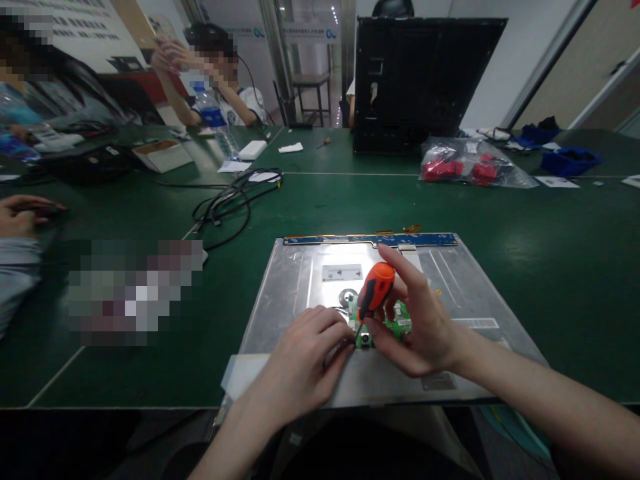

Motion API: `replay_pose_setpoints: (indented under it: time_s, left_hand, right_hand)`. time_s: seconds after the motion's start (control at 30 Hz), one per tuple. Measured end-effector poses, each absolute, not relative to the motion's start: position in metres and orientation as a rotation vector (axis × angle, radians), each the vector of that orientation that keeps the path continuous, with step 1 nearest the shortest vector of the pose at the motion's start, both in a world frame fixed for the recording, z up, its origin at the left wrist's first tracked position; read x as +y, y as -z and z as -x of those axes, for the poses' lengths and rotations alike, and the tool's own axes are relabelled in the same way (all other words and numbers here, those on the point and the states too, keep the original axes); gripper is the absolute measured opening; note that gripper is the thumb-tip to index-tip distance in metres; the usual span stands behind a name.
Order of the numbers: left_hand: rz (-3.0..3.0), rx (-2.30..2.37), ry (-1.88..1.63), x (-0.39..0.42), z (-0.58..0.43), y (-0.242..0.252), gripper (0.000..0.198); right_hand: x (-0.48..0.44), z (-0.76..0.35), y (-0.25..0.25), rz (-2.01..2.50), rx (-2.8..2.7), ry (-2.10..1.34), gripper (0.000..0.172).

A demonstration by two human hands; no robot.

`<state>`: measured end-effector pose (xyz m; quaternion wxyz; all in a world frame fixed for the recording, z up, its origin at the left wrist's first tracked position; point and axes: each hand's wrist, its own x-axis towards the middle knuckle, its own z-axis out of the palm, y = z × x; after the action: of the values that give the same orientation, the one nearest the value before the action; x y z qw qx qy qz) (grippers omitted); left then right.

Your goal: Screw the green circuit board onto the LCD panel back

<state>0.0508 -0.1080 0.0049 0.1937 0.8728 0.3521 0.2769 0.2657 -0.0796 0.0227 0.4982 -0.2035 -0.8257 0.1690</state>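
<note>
My right hand grips a short screwdriver with an orange and black handle. The screwdriver leans, with its shaft pointing down to the lower left edge of a green circuit board. Fingers pinched together, my left hand rests at that same edge beside the shaft's tip; whatever they hold there is hidden. The board sits on the silver metal back of a flat display panel, partly covered by my right hand. Along the panel's far edge runs a narrow blue circuit strip.
Black cables lie coiled beyond the panel on the green table. A black monitor housing stands at the back, near a plastic bag with red items. A water bottle stands farther left. Another person's hand is at the left edge.
</note>
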Motion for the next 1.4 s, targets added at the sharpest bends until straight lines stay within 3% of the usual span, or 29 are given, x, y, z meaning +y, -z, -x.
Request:
replay_pose_setpoints:
  time_s: [0.27, 0.53, 0.9, 1.23, 1.4]
  left_hand:
    - [-2.449, 0.978, -0.788, -0.1086, -0.0492, -0.0034, 0.013]
    - [-2.439, 0.991, -0.765, -0.1091, -0.0511, -0.0057, 0.014]
    - [-2.46, 0.986, -0.812, -0.1093, -0.0498, -0.0034, 0.014]
    - [-2.446, 0.996, -0.771, -0.1086, -0.0503, -0.0049, 0.012]
    - [-2.46, 0.985, -0.796, -0.1091, -0.0496, -0.0042, 0.013]
  right_hand:
    - [-0.0786, -0.2653, -0.0205, 0.569, -1.992, -0.285, 0.079]
    - [-0.0818, -0.2659, -0.0246, 0.52, -2.011, -0.395, 0.089]
    - [-0.0781, -0.2657, -0.0243, 0.593, -2.008, -0.291, 0.083]
    - [-0.0833, -0.2666, -0.0244, 0.569, -2.028, -0.444, 0.094]
    - [-0.0807, -0.2667, -0.0253, 0.577, -2.041, -0.365, 0.088]
